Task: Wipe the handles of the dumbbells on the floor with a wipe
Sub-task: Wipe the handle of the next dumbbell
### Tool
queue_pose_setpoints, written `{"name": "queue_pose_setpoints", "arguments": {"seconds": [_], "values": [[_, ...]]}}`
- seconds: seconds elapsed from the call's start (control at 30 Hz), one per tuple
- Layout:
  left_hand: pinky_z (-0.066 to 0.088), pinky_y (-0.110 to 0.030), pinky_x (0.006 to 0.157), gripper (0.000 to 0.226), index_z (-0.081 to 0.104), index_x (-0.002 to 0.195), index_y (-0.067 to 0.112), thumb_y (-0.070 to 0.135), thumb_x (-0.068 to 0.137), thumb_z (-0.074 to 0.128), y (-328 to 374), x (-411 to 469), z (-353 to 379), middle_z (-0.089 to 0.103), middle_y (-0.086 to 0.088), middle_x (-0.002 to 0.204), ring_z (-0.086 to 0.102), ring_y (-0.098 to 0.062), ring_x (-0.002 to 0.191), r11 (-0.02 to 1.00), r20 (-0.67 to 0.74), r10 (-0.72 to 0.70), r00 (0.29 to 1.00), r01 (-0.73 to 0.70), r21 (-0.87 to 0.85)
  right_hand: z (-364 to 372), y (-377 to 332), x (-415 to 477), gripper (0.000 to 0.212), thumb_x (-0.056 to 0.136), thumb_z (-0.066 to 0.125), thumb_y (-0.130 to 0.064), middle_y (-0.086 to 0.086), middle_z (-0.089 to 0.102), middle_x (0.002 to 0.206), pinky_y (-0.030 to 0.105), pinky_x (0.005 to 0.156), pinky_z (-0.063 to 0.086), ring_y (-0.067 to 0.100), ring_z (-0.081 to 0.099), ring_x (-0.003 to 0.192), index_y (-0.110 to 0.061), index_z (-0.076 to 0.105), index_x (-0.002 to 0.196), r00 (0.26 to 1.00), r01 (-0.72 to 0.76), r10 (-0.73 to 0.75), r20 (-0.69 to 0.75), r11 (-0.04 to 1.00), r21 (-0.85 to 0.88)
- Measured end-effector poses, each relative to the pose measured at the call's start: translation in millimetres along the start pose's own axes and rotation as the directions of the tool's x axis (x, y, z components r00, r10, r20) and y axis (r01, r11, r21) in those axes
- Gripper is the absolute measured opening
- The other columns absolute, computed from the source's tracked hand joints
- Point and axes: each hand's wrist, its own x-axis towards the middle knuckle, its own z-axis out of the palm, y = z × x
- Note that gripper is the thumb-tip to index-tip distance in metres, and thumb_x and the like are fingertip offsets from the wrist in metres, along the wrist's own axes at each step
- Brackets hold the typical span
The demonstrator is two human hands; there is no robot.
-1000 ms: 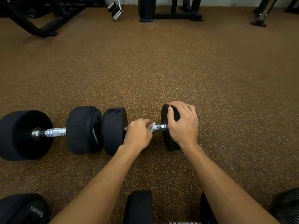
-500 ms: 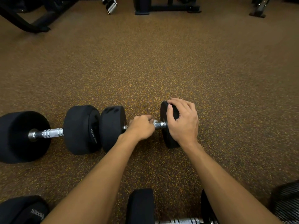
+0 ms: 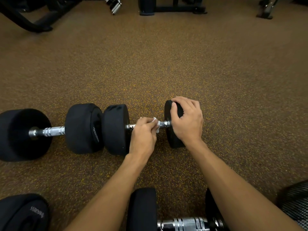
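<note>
Dumbbells: four lie on the speckled gym floor [image 3: 166,64], which gives heavy weights a flat rest
Left dumbbell [image 3: 50,132]: just beyond the left hand's outer side, its end butted against the one being cleaned; its bare handle [image 3: 50,131] seems not to be getting attention now
Worked dumbbell [image 3: 116,129]: lies crosswise under both hands, so the bar can be reached from above
Near dumbbell [image 3: 183,223]: below the forearms, closer to the body than either hand, chrome bar showing
Fourth weight [image 3: 23,212]: only a black head shows, below and outside the left forearm
Right hand [image 3: 186,120]: fingers curled over the top of the far head [image 3: 173,140], clasping it, probably to stop the weight rolling during rubbing
Left hand [image 3: 143,132]: closed round the bar with the cloth pinched inside, knuckles up
Handle [image 3: 164,123]: a short chrome stretch shows between the two hands
Wipe [image 3: 156,124]: white edge peeks from the left fingers, pressed on the bar beside the right thumb
</note>
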Motion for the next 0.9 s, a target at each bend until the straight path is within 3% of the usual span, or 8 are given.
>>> {"name": "queue_pose_setpoints", "arguments": {"seconds": [0.1,0.2,0.27,0.37,0.47,0.6,0.8,0.9], "values": [[0.043,-0.055,0.114,0.019,0.079,0.112,0.004,0.015,0.1,0.07,-2,-7,-5,0.066,0.006,0.11,0.056,-0.006,0.1,0.996,-0.101,0.083,0.991,-0.081,0.03,0,1,0,0.027,0.102,0.055,-0.039,-0.016,0.072,0.125,0.041,0.099,0.051,0.011,0.056,0.119,-0.03,0.075,0.118,1.0,0.008,-0.008,0.003,1.0,-0.005],[0.041,-0.064,0.113,0.022,0.078,0.11,0.002,0.016,0.099,0.066,1,-9,-3,0.066,0.0,0.108,0.062,-0.021,0.103,0.991,-0.125,0.126,0.984,-0.118,0.07,0,1,1,0.027,0.103,0.055,-0.039,-0.016,0.072,0.124,0.04,0.098,0.051,0.011,0.056,0.118,-0.03,0.075,0.118,1.0,0.006,-0.006,0.0,1.0,-0.007],[0.043,-0.058,0.113,0.019,0.077,0.111,0.0,0.013,0.1,0.068,6,-8,3,0.063,0.003,0.107,0.059,-0.012,0.101,0.993,-0.085,0.119,0.989,-0.12,-0.005,0,0,1,0.028,0.103,0.054,-0.04,-0.016,0.072,0.124,0.04,0.098,0.051,0.01,0.056,0.117,-0.03,0.075,0.118,1.0,0.002,-0.002,0.002,1.0,-0.003],[0.034,-0.032,0.121,0.017,0.078,0.112,0.002,0.01,0.099,0.072,1,-6,-1,0.067,0.001,0.111,0.053,-0.001,0.099,0.993,-0.11,0.116,0.987,-0.116,0.006,0,0,2,0.028,0.103,0.054,-0.04,-0.016,0.072,0.124,0.041,0.098,0.051,0.011,0.056,0.118,-0.03,0.076,0.118,1.0,0.0,0.0,0.005,1.0,0.009],[0.039,-0.044,0.118,0.016,0.077,0.114,0.005,0.01,0.101,0.069,-5,-10,-6,0.062,0.012,0.108,0.054,0.0,0.098,0.994,-0.15,0.105,0.983,-0.102,0.027,1,0,3,0.028,0.103,0.055,-0.04,-0.016,0.072,0.124,0.041,0.099,0.051,0.011,0.056,0.118,-0.03,0.076,0.118,1.0,-0.004,0.004,0.004,1.0,0.013],[0.054,-0.037,0.091,0.015,0.075,0.108,0.008,0.021,0.103,0.068,12,-4,-2,0.063,0.001,0.108,0.062,-0.012,0.096,0.999,-0.056,0.031,0.998,-0.034,-0.041,2,0,3,0.028,0.102,0.055,-0.04,-0.015,0.073,0.123,0.042,0.098,0.051,0.011,0.057,0.116,-0.03,0.076,0.117,1.0,-0.006,0.006,0.002,1.0,0.02],[0.049,-0.04,0.103,0.02,0.079,0.115,0.006,0.017,0.103,0.066,-5,-7,-6,0.069,-0.005,0.111,0.061,-0.02,0.105,0.986,-0.128,0.14,0.982,-0.126,0.114,2,2,3,0.029,0.102,0.054,-0.04,-0.015,0.073,0.123,0.041,0.098,0.051,0.012,0.057,0.117,-0.03,0.077,0.117,1.0,-0.004,0.004,-0.003,1.0,0.019],[0.048,-0.021,0.099,0.021,0.079,0.117,0.006,0.017,0.1,0.072,-3,-5,-9,0.065,-0.005,0.115,0.054,-0.003,0.104,0.989,-0.065,0.13,0.989,-0.124,0.085,2,2,2,0.028,0.103,0.054,-0.041,-0.016,0.073,0.123,0.04,0.098,0.051,0.011,0.057,0.117,-0.031,0.076,0.117,1.0,-0.005,0.005,0.001,1.0,0.016]]}}
